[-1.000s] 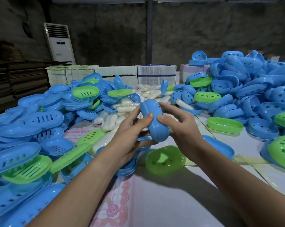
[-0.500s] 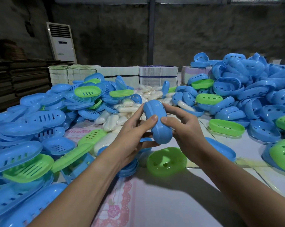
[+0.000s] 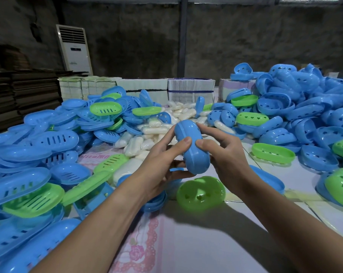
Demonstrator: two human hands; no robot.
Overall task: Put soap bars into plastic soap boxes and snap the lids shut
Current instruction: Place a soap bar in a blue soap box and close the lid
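Head view: nearest me, at six o'clock, I see bare table (image 3: 216, 243) with a pink floral cloth (image 3: 139, 245) running up its left part. Just above that, at the centre, my left hand (image 3: 158, 166) and right hand (image 3: 225, 154) are clamped together on one blue soap box (image 3: 192, 144), lid down on base with a seam showing along its side; both thumbs press its top face, fingers curl beneath, and it is held tilted above the table. I cannot tell what is inside it. Directly below it, toward five o'clock, a green box half (image 3: 201, 193) lies open side up with heart-shaped holes in its floor, holding nothing. At nine o'clock a heap of blue and green slotted trays (image 3: 38, 154) crowds the table edge and spills toward my left forearm. At three o'clock a taller heap of blue box shells (image 3: 304, 115) with heart cut-outs rises, green ones scattered among it. Behind my hands at twelve o'clock lies a pile of white wrapped soap bars (image 3: 139, 142), partly hidden by the held box. Pink lettering on the cloth near the bars is too blurred to read. Farther at twelve o'clock stand stacked bundles of flat cartons (image 3: 190, 89), and at eleven o'clock a white standing air conditioner (image 3: 75, 48) against the dark wall.
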